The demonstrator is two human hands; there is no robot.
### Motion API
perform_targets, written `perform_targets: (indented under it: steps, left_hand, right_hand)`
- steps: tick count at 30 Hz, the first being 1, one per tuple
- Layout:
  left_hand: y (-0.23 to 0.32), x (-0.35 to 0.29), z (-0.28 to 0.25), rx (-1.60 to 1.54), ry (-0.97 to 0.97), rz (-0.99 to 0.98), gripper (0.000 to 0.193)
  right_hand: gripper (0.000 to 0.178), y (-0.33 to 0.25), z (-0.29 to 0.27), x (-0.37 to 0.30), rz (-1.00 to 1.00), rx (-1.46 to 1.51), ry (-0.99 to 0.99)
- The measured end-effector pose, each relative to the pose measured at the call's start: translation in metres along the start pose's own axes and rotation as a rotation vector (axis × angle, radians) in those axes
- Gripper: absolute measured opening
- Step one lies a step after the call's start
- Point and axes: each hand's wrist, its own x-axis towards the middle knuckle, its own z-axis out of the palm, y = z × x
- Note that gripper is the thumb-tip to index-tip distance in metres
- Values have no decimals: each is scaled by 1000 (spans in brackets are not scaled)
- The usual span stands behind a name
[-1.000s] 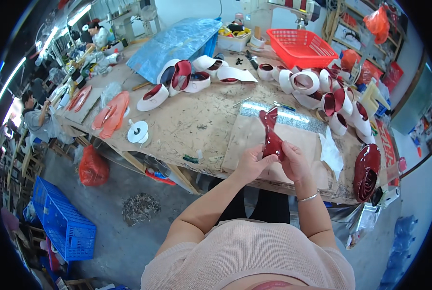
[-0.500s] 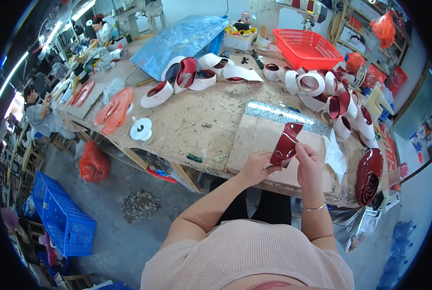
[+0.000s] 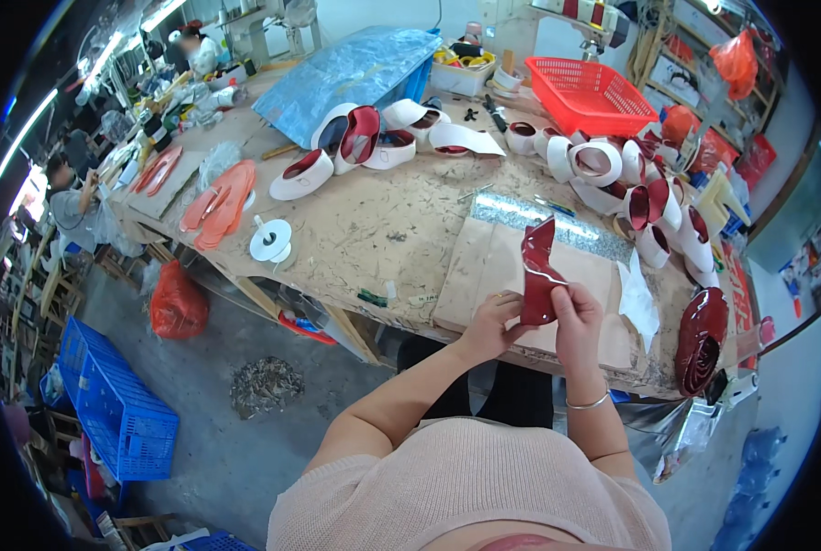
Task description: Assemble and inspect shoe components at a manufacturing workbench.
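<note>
Worktable [image 3: 355,225]: back edge crowded — blue sheet [image 3: 346,83], red basket [image 3: 603,118].
Loop clusters [image 3: 557,161]: white outside, red inside, left-back and right; look further along than the flat stock, my read.
Board [image 3: 484,275]: beige, under the work; metal strip [image 3: 511,210] along far side, white scrap [image 3: 638,298] by right edge — nearest clutter.
Red stack [image 3: 702,335]: glossy, nested, table's right end; probably unworked remainder.
Left hand [image 3: 491,329]: half-curled, pinching piece's lower left.
Right hand [image 3: 578,320]: fingers bent, thumb pinching lower right.
Red piece [image 3: 539,275]: held up over board, bent; looks mid-handling.
</note>
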Motion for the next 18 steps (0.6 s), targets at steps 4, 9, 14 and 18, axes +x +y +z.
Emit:
perform_targets:
  steps: [4,9,14,18]
  left_hand:
    - [-23,-11,-9,-506,363,-418,34]
    - [14,23,-33,120,231,-108,33]
    - [14,36,-42,533,-257,-253,35]
    - [17,59,-46,791,-481,-188,37]
  right_hand:
    - [14,-13,-11,6,-147,-555,-352]
    - [11,18,3,-4,-376,-1002,-503]
    - [11,9,3,2,-379,-934,-479]
    - [16,10,-5,38,-461,-1104,-314]
